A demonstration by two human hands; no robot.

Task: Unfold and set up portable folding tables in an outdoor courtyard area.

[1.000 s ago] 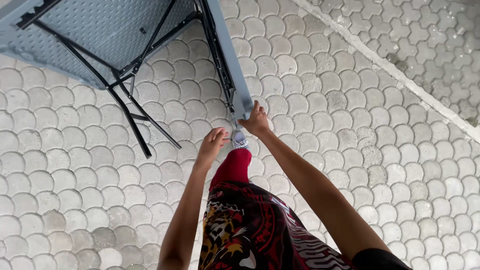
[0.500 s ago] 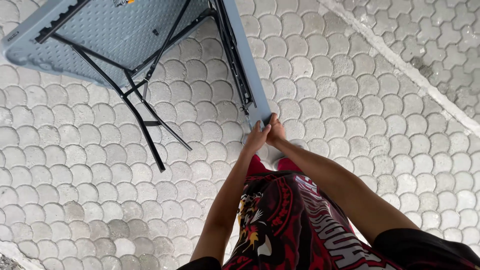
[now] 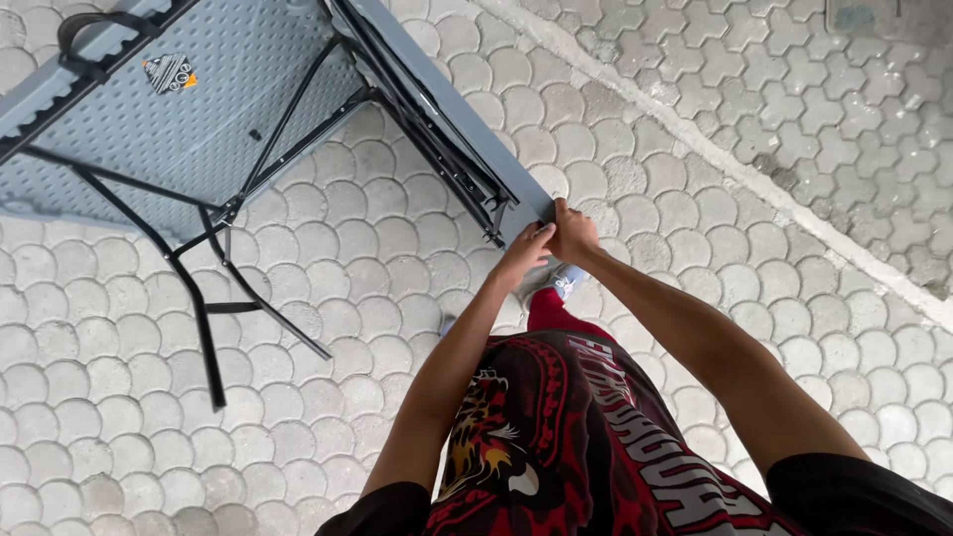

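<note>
A grey plastic folding table (image 3: 199,109) stands tilted on its side, its underside facing me, with black metal legs (image 3: 208,298) partly unfolded toward the paving. My left hand (image 3: 524,250) and my right hand (image 3: 573,234) both grip the table's near corner edge, close together. My arms reach down past red and black patterned shorts (image 3: 556,437). One shoe (image 3: 561,283) shows just below the hands.
The ground is pale scalloped paving stones (image 3: 328,397). A light concrete strip (image 3: 715,149) runs diagonally at the upper right, with differently shaped pavers (image 3: 844,109) beyond it. A black carry strap (image 3: 89,30) sits at the table's upper left edge.
The table has tipped further up and swung left in view. My left hand has risen from near my shoe to join the right hand on the table's corner.
</note>
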